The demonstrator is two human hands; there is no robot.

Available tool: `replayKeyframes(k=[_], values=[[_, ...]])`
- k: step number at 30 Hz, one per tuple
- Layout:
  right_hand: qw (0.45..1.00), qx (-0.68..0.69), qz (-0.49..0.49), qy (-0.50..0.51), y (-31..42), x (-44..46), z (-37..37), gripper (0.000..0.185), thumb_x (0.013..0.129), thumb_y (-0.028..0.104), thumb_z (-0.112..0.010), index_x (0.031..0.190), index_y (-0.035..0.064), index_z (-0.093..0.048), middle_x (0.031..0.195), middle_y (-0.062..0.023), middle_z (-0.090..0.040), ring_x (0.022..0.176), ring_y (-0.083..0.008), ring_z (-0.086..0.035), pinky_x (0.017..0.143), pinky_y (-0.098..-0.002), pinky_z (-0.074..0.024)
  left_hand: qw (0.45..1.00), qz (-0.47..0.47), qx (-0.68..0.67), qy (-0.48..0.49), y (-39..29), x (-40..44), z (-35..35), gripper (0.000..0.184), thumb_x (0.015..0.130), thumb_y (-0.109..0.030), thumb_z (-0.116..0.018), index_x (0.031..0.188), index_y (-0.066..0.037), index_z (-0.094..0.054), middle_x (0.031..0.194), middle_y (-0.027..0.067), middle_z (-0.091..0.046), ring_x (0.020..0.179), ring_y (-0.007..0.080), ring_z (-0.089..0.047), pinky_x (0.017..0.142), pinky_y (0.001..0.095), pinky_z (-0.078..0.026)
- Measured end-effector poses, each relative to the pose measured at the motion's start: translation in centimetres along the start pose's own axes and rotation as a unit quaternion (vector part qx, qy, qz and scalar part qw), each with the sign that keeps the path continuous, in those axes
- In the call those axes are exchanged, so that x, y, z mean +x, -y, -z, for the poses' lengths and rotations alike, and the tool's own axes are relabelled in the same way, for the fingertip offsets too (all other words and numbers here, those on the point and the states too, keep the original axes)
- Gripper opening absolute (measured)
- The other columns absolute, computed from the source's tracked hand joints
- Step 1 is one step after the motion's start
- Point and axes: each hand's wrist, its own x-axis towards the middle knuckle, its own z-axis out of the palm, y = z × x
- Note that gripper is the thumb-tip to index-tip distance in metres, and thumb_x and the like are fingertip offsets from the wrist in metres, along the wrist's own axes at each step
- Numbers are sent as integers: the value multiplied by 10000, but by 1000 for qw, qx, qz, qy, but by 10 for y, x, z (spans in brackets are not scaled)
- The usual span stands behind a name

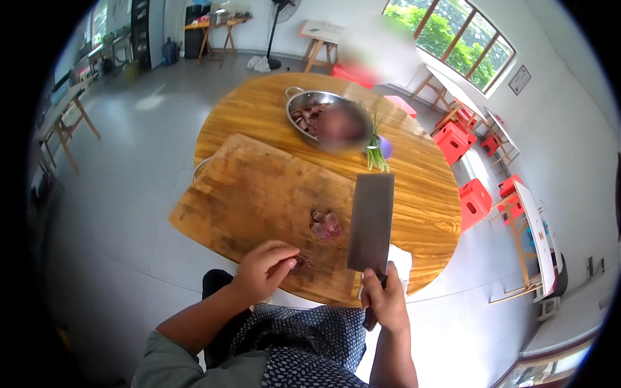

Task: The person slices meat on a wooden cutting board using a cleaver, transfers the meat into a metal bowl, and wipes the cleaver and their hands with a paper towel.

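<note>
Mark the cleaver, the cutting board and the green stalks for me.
Cleaver [371, 220]: head view, middle of the broad blade.
Cutting board [249, 187]: head view, bare wood on its upper half.
Green stalks [376, 159]: head view, lower part of the bunch.

Head cam at wearer's ht; faces fwd & down; table [424, 213] close.

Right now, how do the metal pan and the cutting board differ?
The metal pan is shiny and rounded; the cutting board is flat, brown and stained. The pan holds many dark reddish pieces, while the board bears a small reddish clump and scraps. Both rest on the table.
</note>
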Motion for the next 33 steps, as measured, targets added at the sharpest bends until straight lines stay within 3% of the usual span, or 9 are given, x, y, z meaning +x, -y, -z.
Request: replayKeyframes(k=[4,6,10,12,16,23,26,28,33], values=[[997,78,-8,-20,-17,-28,-1,142,1019,123,-547,993,22,-450,669,-37,-508,478,-109,-501,426,-247,-403,989,-76,120,46,3,52,12,347,885,-61,-680,1229,-36,-637,1206,147,-619,1063,321,-633,888,376,-527],[996,84,-4,-19,-20,-36,-1,145,1021,125,-546,998,21,-448,680,-43,-515,484,-110,-505,430,-249,-406,958,-89,186,198,-3,86,12,522,855,-26,-673,1361,-103,-565,1382,132,-527,1203,305,-573,977,374,-497],[994,108,-35,2,-28,-45,-1,150,1026,131,-538,1020,16,-441,696,-48,-522,497,-108,-511,442,-253,-413,897,-183,254,312,22,136,-9,629,801,-41,-689,1400,-152,-533,1457,112,-458,1334,316,-460,1075,405,-429],[994,101,-48,9,-26,-51,-1,147,1029,125,-529,1025,13,-435,699,-44,-515,502,-105,-504,451,-252,-414,865,-61,249,432,15,152,-21,659,764,-89,-717,1395,-167,-543,1447,116,-461,1373,318,-412,1109,410,-400],[991,124,-45,16,-36,-56,-2,139,1029,111,-524,1027,18,-421,689,-36,-502,501,-102,-495,420,-254,-395,827,-31,297,476,26,167,-35,537,739,-163,-763,1250,-103,-610,1293,127,-566,1223,317,-528,993,402,-459],[988,151,-43,0,-44,-64,6,115,1032,97,-510,1047,22,-424,656,-46,-507,488,-117,-494,442,-263,-409,859,-23,303,413,40,154,-31,370,760,-190,-778,1068,-35,-644,1061,133,-663,959,311,-642,855,402,-503],[984,175,-25,-2,-52,-68,12,106,1031,82,-499,1065,21,-419,637,-56,-506,478,-131,-489,441,-275,-417,903,47,210,372,44,151,-15,322,850,-165,-743,1100,-6,-617,1079,122,-665,918,250,-647,799,359,-514],[979,200,-18,-21,-54,-72,14,112,1032,75,-492,1077,15,-409,634,-63,-502,478,-139,-490,445,-279,-423,913,211,23,349,38,152,-1,282,928,-117,-680,1157,8,-571,1087,111,-659,904,185,-635,756,318,-516],[971,236,-13,-28,-60,-79,18,127,1034,96,-499,1078,22,-406,634,-62,-510,479,-137,-500,440,-271,-430,906,285,-134,282,60,205,16,307,935,-99,-675,1187,-12,-524,1030,88,-641,850,146,-613,720,302,-529]])
